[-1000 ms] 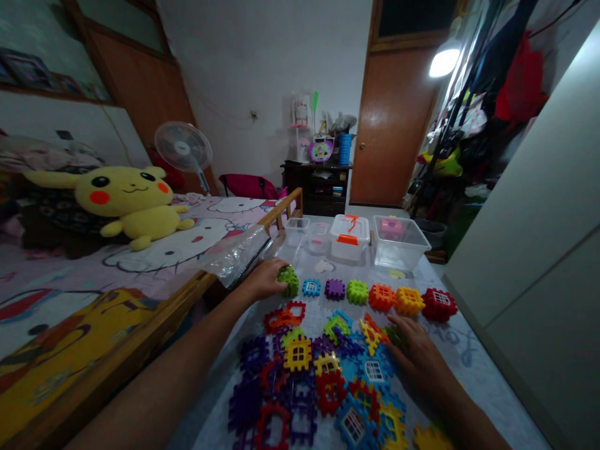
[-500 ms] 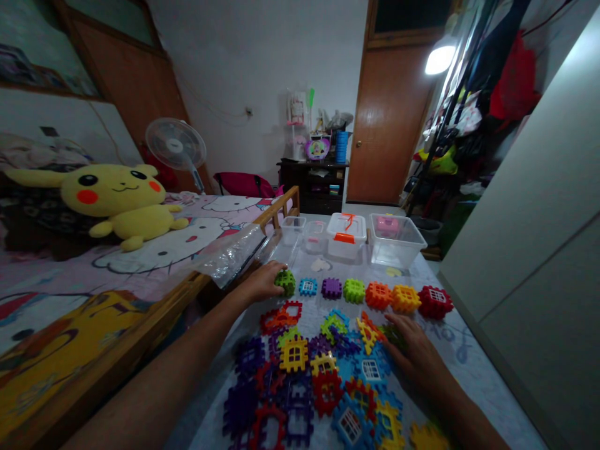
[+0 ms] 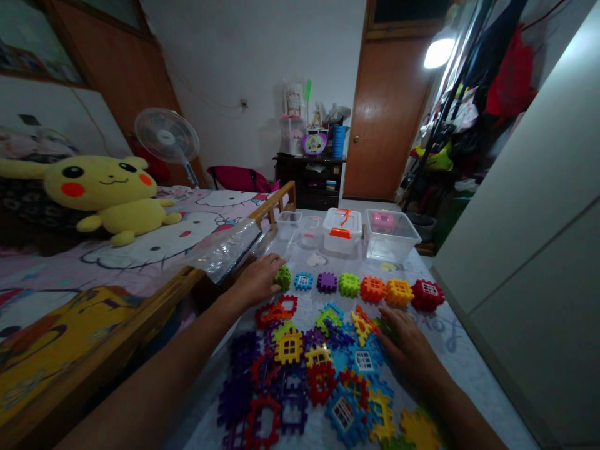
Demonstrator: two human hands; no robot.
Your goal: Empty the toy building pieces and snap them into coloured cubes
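Note:
My left hand [image 3: 257, 279] rests at the left end of a row of built block cubes, its fingers curled round the green cube [image 3: 283, 275]. The row runs right: blue cube [image 3: 304, 281], purple cube [image 3: 327, 282], light green cube [image 3: 349, 285], orange cube [image 3: 372, 289], yellow cube [image 3: 397, 292], red cube [image 3: 427, 295]. My right hand [image 3: 405, 343] lies flat, fingers spread, on the right edge of a heap of loose flat block tiles [image 3: 319, 369], over a dark green tile.
Clear plastic boxes [image 3: 392, 234] and a white box with an orange latch [image 3: 342, 230] stand at the table's far end. A crinkled plastic bag [image 3: 225, 250] lies at the left edge. A bed with a yellow plush toy [image 3: 105, 190] is to the left. A grey cabinet [image 3: 529, 237] is on the right.
The view has drifted a little; both hands stay where they were, the left on the green cube, the right on the tile heap.

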